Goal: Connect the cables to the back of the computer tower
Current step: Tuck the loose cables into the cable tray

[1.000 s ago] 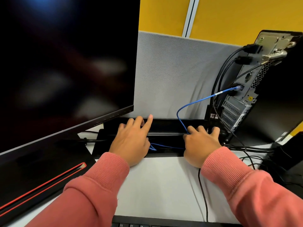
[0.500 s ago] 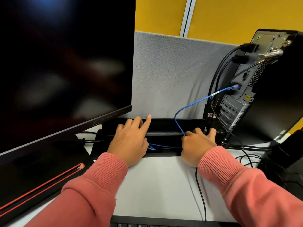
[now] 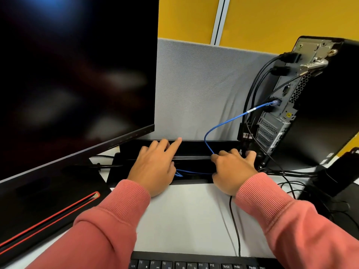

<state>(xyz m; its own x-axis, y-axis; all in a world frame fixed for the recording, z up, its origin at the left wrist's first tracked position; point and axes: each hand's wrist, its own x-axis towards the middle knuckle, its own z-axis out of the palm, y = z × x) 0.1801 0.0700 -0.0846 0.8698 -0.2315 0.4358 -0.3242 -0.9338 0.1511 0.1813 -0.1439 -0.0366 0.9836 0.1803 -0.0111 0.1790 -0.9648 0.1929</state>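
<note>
The computer tower (image 3: 318,105) stands right of the cable tray (image 3: 192,152), whose lid edge both hands reach over. The left hand (image 3: 155,167) has fingers loosely spread; the right hand (image 3: 233,169) curls beside the blue cable (image 3: 223,124), grip unclear.

Single view, head-worn, wide-angle. Looks forward and down from above the near edge of the white desk (image 3: 186,220), facing the grey partition (image 3: 198,90) and yellow wall (image 3: 281,20) at the far side. Close range: both sleeves enter from the bottom corners, left hand (image 3: 153,167) and right hand (image 3: 232,171) sit mid-frame over the black cable tray (image 3: 192,150) at the far desk edge. Monitor (image 3: 73,70) fills the left half, very near the lens. Computer tower (image 3: 310,105) stands at the right, rear panel turned toward the camera. Keyboard (image 3: 194,263) clipped by the bottom edge. Straight lines bow toward the frame edges. No second view to compare overlap
</note>
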